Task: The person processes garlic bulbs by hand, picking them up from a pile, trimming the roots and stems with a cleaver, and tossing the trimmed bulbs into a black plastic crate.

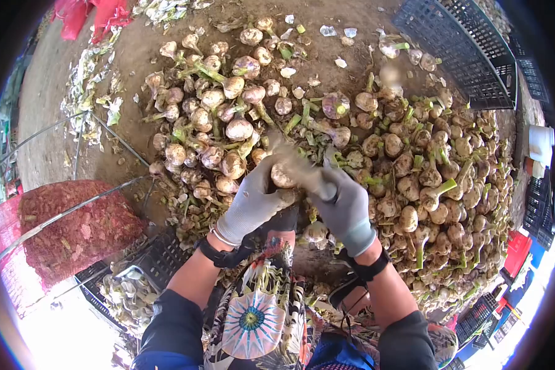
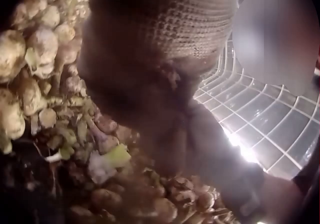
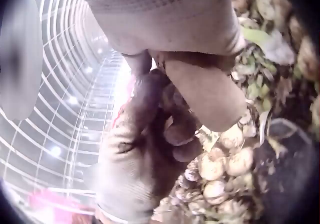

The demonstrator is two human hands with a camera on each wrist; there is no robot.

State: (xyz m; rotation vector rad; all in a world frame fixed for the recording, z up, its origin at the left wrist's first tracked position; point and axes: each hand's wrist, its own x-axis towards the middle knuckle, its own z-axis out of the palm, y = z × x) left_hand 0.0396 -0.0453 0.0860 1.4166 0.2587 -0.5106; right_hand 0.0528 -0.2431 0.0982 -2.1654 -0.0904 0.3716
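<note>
- While the left hand (image 1: 253, 200) grips one garlic bulb (image 1: 282, 176) with fingers and thumb curled round it, the right hand (image 1: 345, 206) is just beside it; both hands are gloved.
- One pale, elongated thing (image 1: 311, 179) shows at the right hand's bent fingers, too blurred to name; whether that hand grips it, I cannot tell.
- Two heaps lie on the ground (image 1: 132, 74): a left heap (image 1: 213, 123) ahead of the left hand and a right heap (image 1: 438, 185) to the right hand's right, each dozens of bulbs strong, too overlapped to count exactly.
- One red mesh sack (image 1: 80, 231) lies left of the left hand.
- One large black crate (image 1: 456, 49) stands ahead and right of the right hand, beyond the right heap.
- Two dark bands (image 1: 371, 265), one per wrist.
</note>
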